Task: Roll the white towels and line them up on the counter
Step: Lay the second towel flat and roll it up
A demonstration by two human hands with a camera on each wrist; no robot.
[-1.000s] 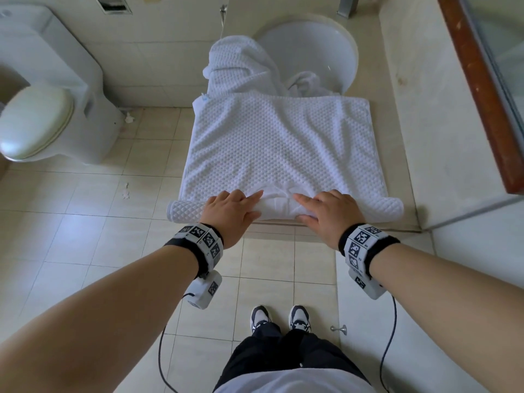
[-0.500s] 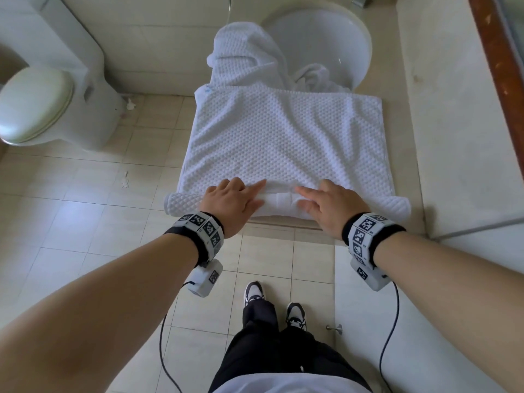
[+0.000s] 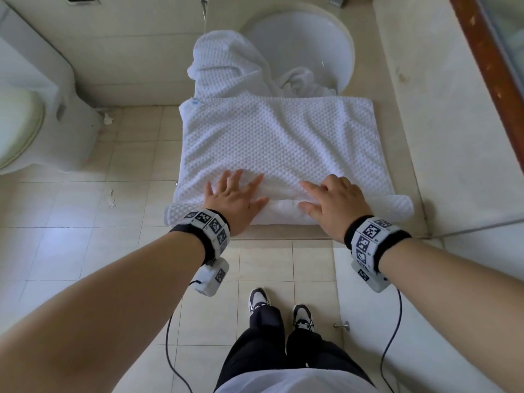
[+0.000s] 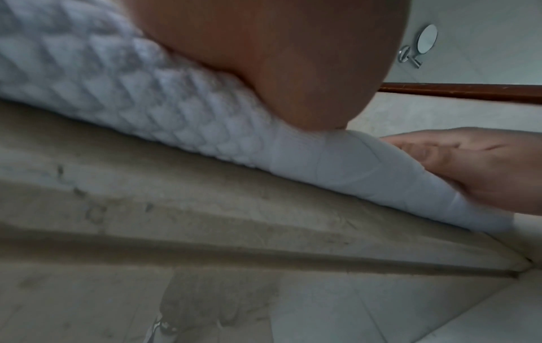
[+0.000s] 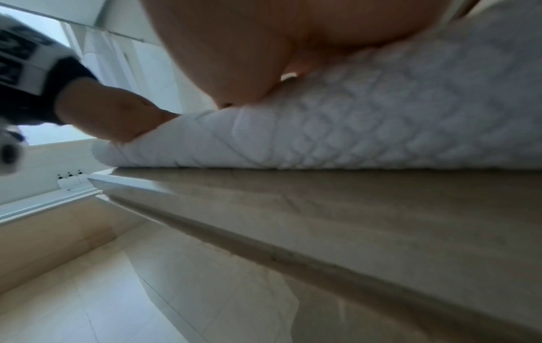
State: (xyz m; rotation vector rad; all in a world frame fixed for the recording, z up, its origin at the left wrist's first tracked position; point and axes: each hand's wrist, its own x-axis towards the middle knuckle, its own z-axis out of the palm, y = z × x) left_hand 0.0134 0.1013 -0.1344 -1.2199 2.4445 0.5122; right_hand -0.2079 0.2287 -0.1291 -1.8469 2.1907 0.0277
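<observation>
A white waffle-weave towel (image 3: pixel 280 143) lies flat on the beige counter (image 3: pixel 442 154), its near edge wound into a roll (image 3: pixel 286 211) along the counter's front. My left hand (image 3: pixel 235 194) presses on the roll's left half with fingers straight and spread. My right hand (image 3: pixel 334 199) presses on the right half, fingers extended. In the left wrist view my palm (image 4: pixel 278 58) sits on the roll (image 4: pixel 176 111), with the right hand (image 4: pixel 484 167) beyond. The right wrist view shows the roll (image 5: pixel 352 130) under my palm (image 5: pixel 249 46). A second white towel (image 3: pixel 226 66) lies crumpled behind, partly in the sink.
A round white sink (image 3: pixel 306 43) is set into the counter at the back. A toilet (image 3: pixel 31 109) stands at the left over the tiled floor (image 3: pixel 85 222). A wood-framed mirror (image 3: pixel 487 66) lines the right. The counter's front edge (image 5: pixel 322 208) runs just below the roll.
Both hands have pushed forward over the roll and their fingers have stretched out flatter; the rolled part has grown slightly and moved away from the counter's edge.
</observation>
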